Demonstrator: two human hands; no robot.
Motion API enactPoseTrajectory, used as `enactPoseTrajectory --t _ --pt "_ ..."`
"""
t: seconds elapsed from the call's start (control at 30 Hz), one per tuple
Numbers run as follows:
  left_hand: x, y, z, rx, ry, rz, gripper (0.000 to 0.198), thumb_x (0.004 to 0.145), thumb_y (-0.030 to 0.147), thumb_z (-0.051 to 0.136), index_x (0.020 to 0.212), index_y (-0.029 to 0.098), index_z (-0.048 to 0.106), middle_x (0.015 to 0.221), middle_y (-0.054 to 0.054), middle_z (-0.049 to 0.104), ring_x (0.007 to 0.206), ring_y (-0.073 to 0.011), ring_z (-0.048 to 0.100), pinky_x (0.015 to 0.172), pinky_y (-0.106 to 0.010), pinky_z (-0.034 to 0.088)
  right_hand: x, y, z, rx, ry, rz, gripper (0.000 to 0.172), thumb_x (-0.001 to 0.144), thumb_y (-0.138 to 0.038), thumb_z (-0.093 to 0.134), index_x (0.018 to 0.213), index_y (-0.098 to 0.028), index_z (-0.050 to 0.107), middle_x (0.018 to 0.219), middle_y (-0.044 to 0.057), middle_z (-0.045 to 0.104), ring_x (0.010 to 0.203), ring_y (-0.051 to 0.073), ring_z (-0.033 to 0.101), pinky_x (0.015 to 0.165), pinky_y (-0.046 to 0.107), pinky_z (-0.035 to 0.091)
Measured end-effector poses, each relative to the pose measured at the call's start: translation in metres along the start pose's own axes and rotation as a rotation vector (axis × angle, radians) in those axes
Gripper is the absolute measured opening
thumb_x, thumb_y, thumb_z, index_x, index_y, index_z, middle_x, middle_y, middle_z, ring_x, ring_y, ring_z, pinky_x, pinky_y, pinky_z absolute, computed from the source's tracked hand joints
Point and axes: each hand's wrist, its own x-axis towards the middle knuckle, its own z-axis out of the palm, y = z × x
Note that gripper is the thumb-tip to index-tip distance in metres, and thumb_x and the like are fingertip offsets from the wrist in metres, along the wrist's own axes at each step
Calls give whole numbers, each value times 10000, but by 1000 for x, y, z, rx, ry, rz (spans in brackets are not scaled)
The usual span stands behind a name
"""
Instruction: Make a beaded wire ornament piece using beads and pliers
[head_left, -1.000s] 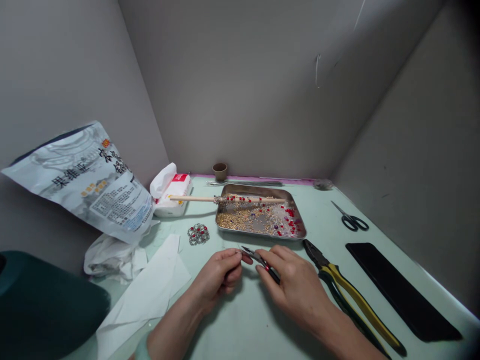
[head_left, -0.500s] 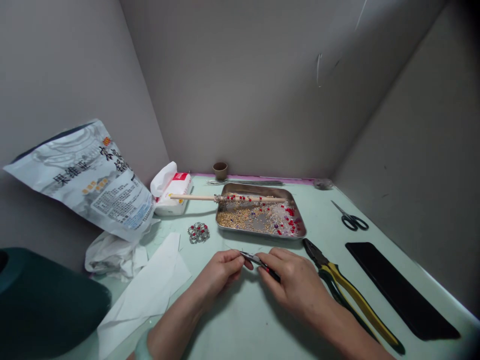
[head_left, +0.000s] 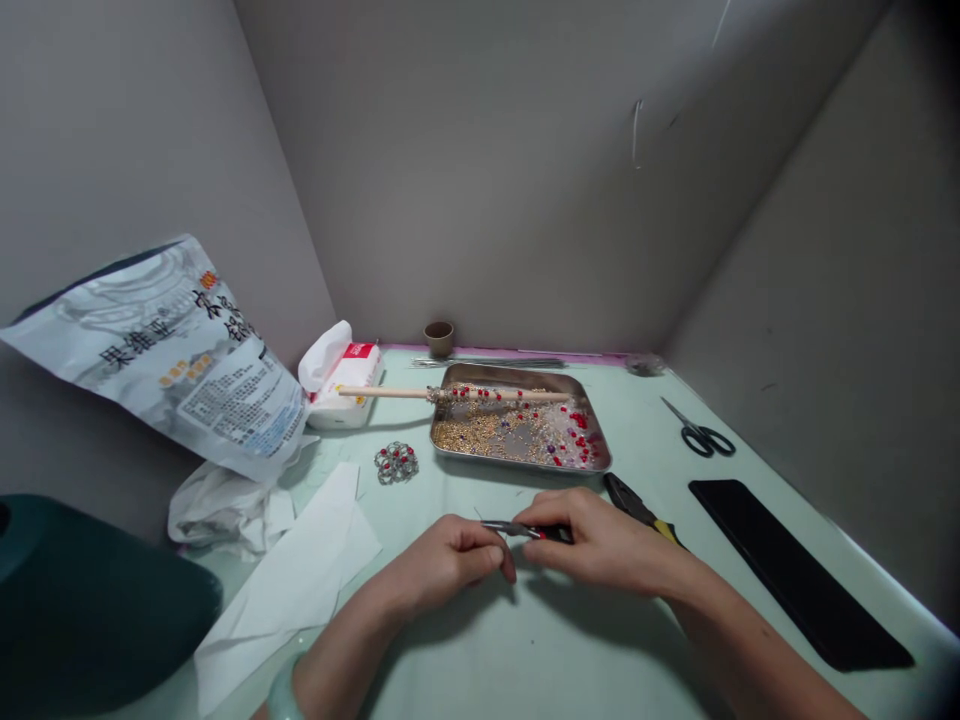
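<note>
My right hand [head_left: 581, 530] is closed around small pliers [head_left: 551, 534] with black and red handles. The pliers' metal jaws point left and reach the fingertips of my left hand [head_left: 461, 560]. Those left fingers are pinched together, and a short length of thin wire [head_left: 478, 513] pokes up beside them. Most of the wire is hidden by the fingers. Behind my hands lies a metal tray [head_left: 517, 462] of gold, clear, red and purple beads. A wooden stick [head_left: 390, 393] with beaded wire wound on it rests across the tray. Left of it sits a wire-and-red-bead piece [head_left: 396, 463].
Large yellow-handled pliers [head_left: 637, 503] lie partly under my right forearm. Scissors [head_left: 701, 438] and a black flat case [head_left: 795, 570] are at the right. Tissues [head_left: 349, 385], a foil bag [head_left: 202, 360], white paper [head_left: 300, 570] and a dark green object [head_left: 97, 610] fill the left. A small cup [head_left: 439, 338] stands behind.
The small pliers have turned from slanting to nearly level. My right hand and forearm have swung so they now cover more of the large pliers. My left hand has lowered slightly and turned.
</note>
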Motion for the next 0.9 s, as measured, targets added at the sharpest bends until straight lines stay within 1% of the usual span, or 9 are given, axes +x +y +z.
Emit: enactPoseTrajectory --t 0.07,0.13,0.3,0.43,0.53,0.63,0.73,0.8,0.9 --pt "-1 1 0 25 -16 -6 302 834 339 527 774 117 723 481 56 287 465 -87 220 485 -279 147 1 0 -2 53 -64 -8 225 859 -179 505 813 -234 718 696 -24 633 609 94 534 528 180 359" --pt "-1 2 1 43 -14 -16 290 830 321 526 766 120 725 482 56 280 468 -88 217 486 -277 153 2 1 -2 81 -88 5 232 859 -177 501 827 -228 725 687 -18 638 613 103 538 530 188 364" --pt "1 2 2 93 68 1 283 836 301 505 748 135 716 522 27 382 501 -99 298 501 -262 218 4 1 3 49 -38 32 242 862 -187 496 797 -216 726 625 -14 630 575 113 523 525 208 361" --pt "2 1 1 96 83 36 288 844 305 500 770 132 718 572 8 452 549 -109 351 548 -254 275 3 -1 7 -5 17 29 256 872 -175 487 771 -216 718 634 -11 637 573 109 517 530 207 356" --pt "2 2 1 73 69 47 301 844 323 502 801 127 727 580 6 459 564 -115 362 569 -258 292 4 -2 6 29 12 42 272 874 -154 475 765 -220 715 658 -12 634 605 111 524 555 210 356" --pt "2 0 1 61 34 25 333 844 350 507 845 103 730 552 21 425 544 -111 332 563 -266 286 6 -1 5 113 -49 58 240 865 -161 495 764 -204 709 684 -7 630 638 113 527 580 216 347" --pt "4 -5 1 73 13 35 350 849 361 505 865 84 719 588 10 464 569 -111 350 585 -272 299 8 1 5 153 -104 83 205 859 -189 522 765 -185 705 691 -1 627 651 111 517 586 217 329" --pt "5 -7 1 95 30 34 337 859 354 491 861 90 700 627 -1 494 592 -113 370 595 -272 305 8 1 6 151 -91 106 208 867 -206 522 772 -181 706 693 5 625 654 114 509 589 221 322" --pt "6 -6 1 134 82 49 288 867 334 478 796 116 653 672 -10 515 630 -118 399 610 -265 313 8 1 5 141 -42 132 220 873 -217 521 758 -176 704 682 12 623 636 116 496 588 229 324"
